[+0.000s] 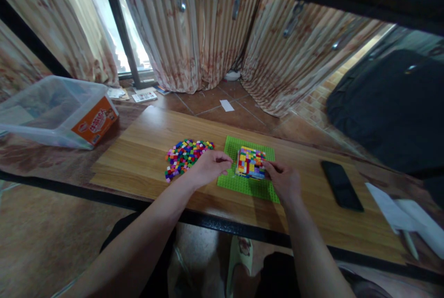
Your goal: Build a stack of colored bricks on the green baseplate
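A low block of colourful toy bricks (250,163), with red, yellow, blue and white pieces on top, stands on a green studded baseplate (227,182). At the block's right side is my right hand (285,181), its thumb and fingers closed against that edge and partly hiding it. My left hand (210,167) hovers left of the block, over the baseplate's left edge. Its thumb and fingertips are pinched together; whatever is between them is too small to make out. Beyond and left of that hand lies a pile of loose bricks (185,153) in many colours, partly covered by it.
The wooden board (138,150) lies on a cloth-covered table. A clear plastic box (52,117) with an orange label stands at the left. Right of the baseplate lies a black phone (342,185), then white paper (391,205) and a pen-like object (410,244).
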A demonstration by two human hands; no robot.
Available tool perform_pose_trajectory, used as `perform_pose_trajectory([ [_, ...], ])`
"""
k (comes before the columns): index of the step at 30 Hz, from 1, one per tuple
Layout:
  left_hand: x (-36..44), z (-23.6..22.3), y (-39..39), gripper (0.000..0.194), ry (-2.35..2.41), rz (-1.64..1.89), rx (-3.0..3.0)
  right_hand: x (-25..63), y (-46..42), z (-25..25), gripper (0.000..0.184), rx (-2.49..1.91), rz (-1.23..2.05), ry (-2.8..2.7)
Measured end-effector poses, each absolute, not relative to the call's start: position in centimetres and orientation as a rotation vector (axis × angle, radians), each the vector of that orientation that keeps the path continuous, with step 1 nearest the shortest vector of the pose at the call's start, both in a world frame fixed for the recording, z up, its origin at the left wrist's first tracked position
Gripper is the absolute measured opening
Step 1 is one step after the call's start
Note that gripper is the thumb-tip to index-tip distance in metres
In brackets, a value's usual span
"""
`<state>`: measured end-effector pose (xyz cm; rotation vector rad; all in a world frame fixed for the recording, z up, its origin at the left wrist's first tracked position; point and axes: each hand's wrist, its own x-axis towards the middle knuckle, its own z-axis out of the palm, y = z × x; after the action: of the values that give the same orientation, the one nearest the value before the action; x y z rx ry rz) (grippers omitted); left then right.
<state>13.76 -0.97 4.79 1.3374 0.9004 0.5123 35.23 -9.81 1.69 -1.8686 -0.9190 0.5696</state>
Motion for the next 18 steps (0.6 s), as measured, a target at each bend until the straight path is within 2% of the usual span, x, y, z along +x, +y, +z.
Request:
perform_pose_trajectory([
  [14,13.3,5.3,-0.7,0.009,0.883,0.548,1.341,35.5,-9.8,1.7,0.051,-1.878,0.545,-0.9],
  [18,12.9,5.5,-0.2,0.012,0.896,0.574,1.348,36.4,-9.7,2.0,0.05,-1.811,0.355,-0.703],
])
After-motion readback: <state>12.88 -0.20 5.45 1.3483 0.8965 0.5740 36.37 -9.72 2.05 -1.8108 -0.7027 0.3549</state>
